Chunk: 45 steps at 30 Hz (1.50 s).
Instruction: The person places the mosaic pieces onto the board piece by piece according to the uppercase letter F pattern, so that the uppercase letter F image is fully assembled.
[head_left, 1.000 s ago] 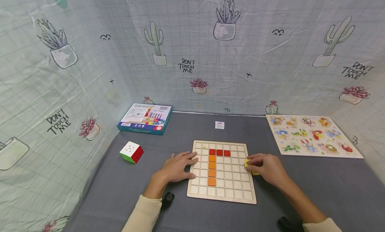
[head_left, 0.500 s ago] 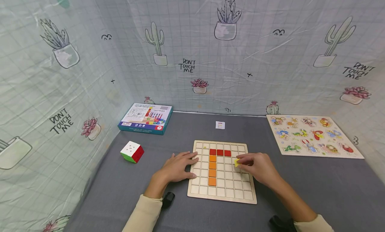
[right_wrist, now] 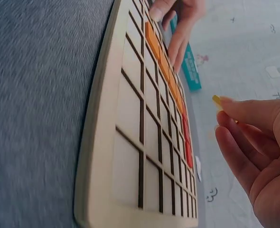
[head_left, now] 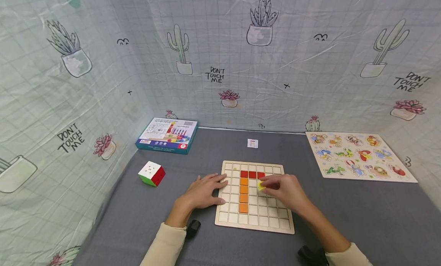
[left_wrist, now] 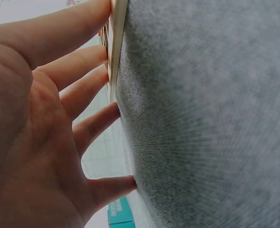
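Observation:
A wooden grid board lies on the grey cloth. Three red tiles form a row near its far side, and several orange tiles run down a column from the leftmost red one. Between thumb and fingertips my right hand pinches a yellow tile, held over the board just nearer than the red row. At the board's left edge my left hand rests with spread fingers, its thumb and some fingertips touching the rim, as the left wrist view also shows.
A puzzle cube sits left of the board, with a boxed toy set behind it. A small printed card lies beyond the board. An insect puzzle board lies at the back right. Printed cloth walls enclose the back and sides.
From the board's right edge, my right hand has carried the yellow tile leftward over the grid to near the red row. My left hand has stayed in place.

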Motion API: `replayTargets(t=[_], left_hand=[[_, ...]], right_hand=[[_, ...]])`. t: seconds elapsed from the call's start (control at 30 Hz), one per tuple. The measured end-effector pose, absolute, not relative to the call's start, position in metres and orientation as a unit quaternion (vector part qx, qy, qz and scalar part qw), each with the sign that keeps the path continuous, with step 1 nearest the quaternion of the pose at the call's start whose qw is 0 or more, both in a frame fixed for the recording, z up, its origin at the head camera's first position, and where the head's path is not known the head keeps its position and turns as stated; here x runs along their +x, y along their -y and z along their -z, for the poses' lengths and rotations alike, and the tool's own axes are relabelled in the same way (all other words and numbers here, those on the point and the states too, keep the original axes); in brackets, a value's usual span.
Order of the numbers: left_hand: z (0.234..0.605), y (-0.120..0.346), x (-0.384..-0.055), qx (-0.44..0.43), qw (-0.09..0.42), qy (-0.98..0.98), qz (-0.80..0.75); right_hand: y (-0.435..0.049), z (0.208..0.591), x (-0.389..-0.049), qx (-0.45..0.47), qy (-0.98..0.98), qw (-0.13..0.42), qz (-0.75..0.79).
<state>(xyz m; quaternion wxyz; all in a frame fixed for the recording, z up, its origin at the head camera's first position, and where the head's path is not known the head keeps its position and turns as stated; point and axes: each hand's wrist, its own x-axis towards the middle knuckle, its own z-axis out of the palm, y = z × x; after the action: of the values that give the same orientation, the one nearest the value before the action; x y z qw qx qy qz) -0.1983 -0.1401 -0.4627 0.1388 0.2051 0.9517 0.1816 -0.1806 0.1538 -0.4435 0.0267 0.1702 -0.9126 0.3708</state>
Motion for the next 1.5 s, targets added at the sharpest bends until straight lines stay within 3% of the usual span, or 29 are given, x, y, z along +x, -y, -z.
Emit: replayTargets(t=[0.63, 1.5], left_hand=[[0.462, 0.140, -0.198, 0.201, 0.140, -0.953, -0.180], [0.461, 0.139, -0.197, 0.201, 0.141, -0.953, -0.176]], right_hand=[[-0.126, 0.474, -0.184, 0.121, 0.908, 0.027, -0.400], [-0.115, 0.476, -0.185, 0.102, 0.930, 0.025, -0.352]])
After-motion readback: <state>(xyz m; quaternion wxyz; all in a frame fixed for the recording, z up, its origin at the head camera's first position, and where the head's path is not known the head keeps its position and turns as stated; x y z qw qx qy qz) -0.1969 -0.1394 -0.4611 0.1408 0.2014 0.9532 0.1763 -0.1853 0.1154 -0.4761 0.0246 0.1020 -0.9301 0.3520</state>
